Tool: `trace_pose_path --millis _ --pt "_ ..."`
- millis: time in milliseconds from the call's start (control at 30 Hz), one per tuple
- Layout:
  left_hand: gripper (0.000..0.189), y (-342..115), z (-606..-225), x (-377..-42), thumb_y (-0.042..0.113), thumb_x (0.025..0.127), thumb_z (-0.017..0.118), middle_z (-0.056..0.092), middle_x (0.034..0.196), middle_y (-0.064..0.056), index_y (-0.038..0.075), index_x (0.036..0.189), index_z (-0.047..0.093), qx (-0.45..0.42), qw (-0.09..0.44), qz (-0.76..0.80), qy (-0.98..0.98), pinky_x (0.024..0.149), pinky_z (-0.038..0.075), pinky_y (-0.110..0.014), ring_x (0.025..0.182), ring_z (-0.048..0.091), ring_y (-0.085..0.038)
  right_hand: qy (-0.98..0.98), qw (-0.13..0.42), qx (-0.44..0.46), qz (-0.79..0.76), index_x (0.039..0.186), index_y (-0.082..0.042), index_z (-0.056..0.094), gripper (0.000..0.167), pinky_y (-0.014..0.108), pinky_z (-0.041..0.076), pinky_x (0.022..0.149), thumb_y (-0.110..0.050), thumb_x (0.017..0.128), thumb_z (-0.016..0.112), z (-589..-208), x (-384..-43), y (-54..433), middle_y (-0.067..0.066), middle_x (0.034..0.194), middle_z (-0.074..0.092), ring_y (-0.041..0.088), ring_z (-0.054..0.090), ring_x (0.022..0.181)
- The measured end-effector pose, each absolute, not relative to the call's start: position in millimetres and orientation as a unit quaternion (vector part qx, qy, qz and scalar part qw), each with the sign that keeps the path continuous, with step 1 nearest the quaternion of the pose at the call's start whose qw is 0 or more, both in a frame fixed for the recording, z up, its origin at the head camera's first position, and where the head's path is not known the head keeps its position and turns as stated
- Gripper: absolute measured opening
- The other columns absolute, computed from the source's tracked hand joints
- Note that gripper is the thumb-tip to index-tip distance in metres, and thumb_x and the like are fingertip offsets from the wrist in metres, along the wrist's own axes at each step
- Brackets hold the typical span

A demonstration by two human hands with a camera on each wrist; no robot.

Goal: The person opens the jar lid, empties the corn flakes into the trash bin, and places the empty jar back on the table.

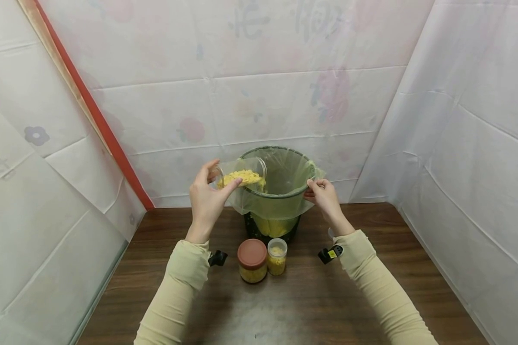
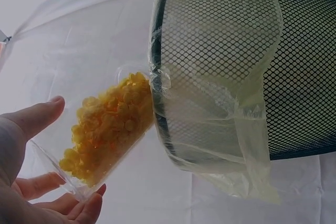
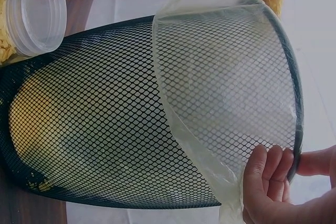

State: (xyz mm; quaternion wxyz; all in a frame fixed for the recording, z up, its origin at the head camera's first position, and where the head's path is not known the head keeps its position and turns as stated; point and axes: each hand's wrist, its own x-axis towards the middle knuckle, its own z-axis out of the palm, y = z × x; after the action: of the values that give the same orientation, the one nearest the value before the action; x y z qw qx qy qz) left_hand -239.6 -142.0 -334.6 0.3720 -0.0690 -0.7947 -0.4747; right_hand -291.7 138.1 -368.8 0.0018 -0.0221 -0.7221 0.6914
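My left hand (image 1: 207, 199) grips a clear jar (image 2: 113, 135) around its base end. The jar lies tilted, its mouth over the left rim of a dark green mesh bin (image 3: 121, 114), with yellow flake-like pieces (image 1: 243, 177) heaped inside and some at the mouth. A thin pale green bag (image 2: 220, 72) lines the bin and folds down over the rim. On the bin's right side my right hand (image 1: 323, 194) pinches the rim and bag edge between thumb and fingers. Through the mesh, a yellow mass (image 3: 34, 119) shows at the bottom of the bin.
In front of the bin stand a jar with a reddish lid (image 1: 252, 254) and, beside it, a small clear-lidded jar (image 1: 277, 261) with yellow contents. All stand on a dark wooden table (image 1: 293, 306). White printed sheeting (image 1: 250, 105) hangs close behind the bin and on both sides.
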Motion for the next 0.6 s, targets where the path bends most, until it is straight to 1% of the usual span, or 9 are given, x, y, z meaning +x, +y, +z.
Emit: trace_pose_path --millis 67,133,300,400,600 --pt "0.067 -142.1 -334.3 -240.1 0.036 0.071 0.083 0.061 0.12 -0.013 0.012 0.129 0.058 -0.07 0.373 -0.475 -0.794 0.09 0.05 -0.04 0.101 0.062 -0.03 -0.721 0.002 -0.023 0.692 0.103 -0.003 0.046 0.023 0.03 0.055 0.081 -0.025 0.099 0.05 -368.7 -291.8 138.0 0.003 0.087 0.055 0.009 0.061 0.073" --pt "0.068 -142.3 -333.8 -240.2 0.035 0.071 0.083 0.06 0.116 -0.015 0.012 0.129 0.057 -0.068 0.371 -0.477 -0.794 0.09 0.05 -0.04 0.1 0.061 -0.031 -0.721 0.002 -0.024 0.693 0.103 -0.004 0.046 0.022 0.03 0.055 0.081 -0.025 0.099 0.05 -368.8 -291.9 137.8 0.003 0.086 0.055 0.009 0.061 0.073" --pt "0.07 -143.8 -332.4 -241.3 0.035 0.072 0.082 0.056 0.11 -0.016 0.013 0.132 0.056 -0.058 0.365 -0.478 -0.797 0.09 0.049 -0.04 0.098 0.059 -0.031 -0.722 0.0 -0.027 0.691 0.104 -0.003 0.046 0.023 0.034 0.054 0.085 -0.025 0.098 0.05 -369.6 -292.2 137.4 0.004 0.087 0.055 0.009 0.061 0.073" --pt "0.071 -144.7 -331.4 -241.9 0.034 0.071 0.083 0.056 0.111 -0.016 0.012 0.133 0.056 -0.057 0.365 -0.482 -0.795 0.09 0.049 -0.04 0.098 0.059 -0.032 -0.723 -0.001 -0.027 0.691 0.105 -0.003 0.046 0.024 0.035 0.054 0.087 -0.026 0.098 0.05 -369.6 -292.0 137.2 0.005 0.089 0.055 0.009 0.061 0.074" --pt "0.073 -146.4 -329.6 -242.6 0.033 0.07 0.084 0.056 0.108 -0.016 0.012 0.134 0.055 -0.061 0.373 -0.484 -0.789 0.089 0.049 -0.04 0.097 0.06 -0.032 -0.718 0.002 -0.027 0.695 0.103 -0.003 0.046 0.022 0.03 0.055 0.081 -0.024 0.098 0.05 -369.0 -291.7 136.0 0.004 0.087 0.055 0.009 0.061 0.073"
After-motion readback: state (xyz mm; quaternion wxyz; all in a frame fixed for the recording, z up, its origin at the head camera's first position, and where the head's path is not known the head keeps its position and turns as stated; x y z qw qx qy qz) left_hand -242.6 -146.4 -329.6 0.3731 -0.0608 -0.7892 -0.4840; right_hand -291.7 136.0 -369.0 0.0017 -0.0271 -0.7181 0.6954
